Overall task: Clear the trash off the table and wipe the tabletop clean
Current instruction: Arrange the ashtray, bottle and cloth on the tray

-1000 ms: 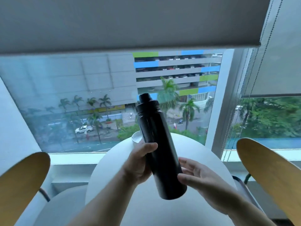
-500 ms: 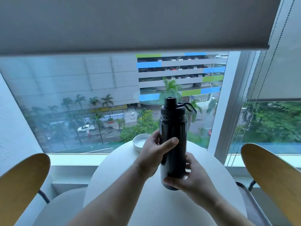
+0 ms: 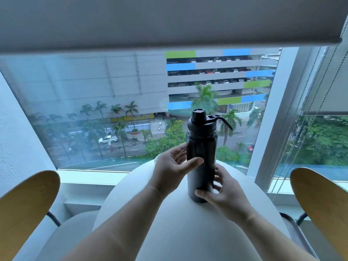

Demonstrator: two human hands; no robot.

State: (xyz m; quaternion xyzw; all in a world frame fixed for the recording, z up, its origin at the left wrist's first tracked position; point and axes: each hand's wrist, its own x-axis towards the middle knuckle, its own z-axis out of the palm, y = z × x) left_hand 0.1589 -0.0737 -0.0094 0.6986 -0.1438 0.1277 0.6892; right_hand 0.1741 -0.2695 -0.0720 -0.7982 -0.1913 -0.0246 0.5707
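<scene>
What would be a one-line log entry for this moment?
bottle: upright, base at table | cap: on | left hand: grips middle | right hand: grips base

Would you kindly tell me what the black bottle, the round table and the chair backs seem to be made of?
Black bottle: probably coated metal, satin; soft sheen, ribbed plastic-looking cap.
Round table: smooth matte white top, perhaps laminate or painted; no grain visible.
Chair backs, left and right: bent wood, likely plywood; warm tan surface, thin curved shells.
</scene>
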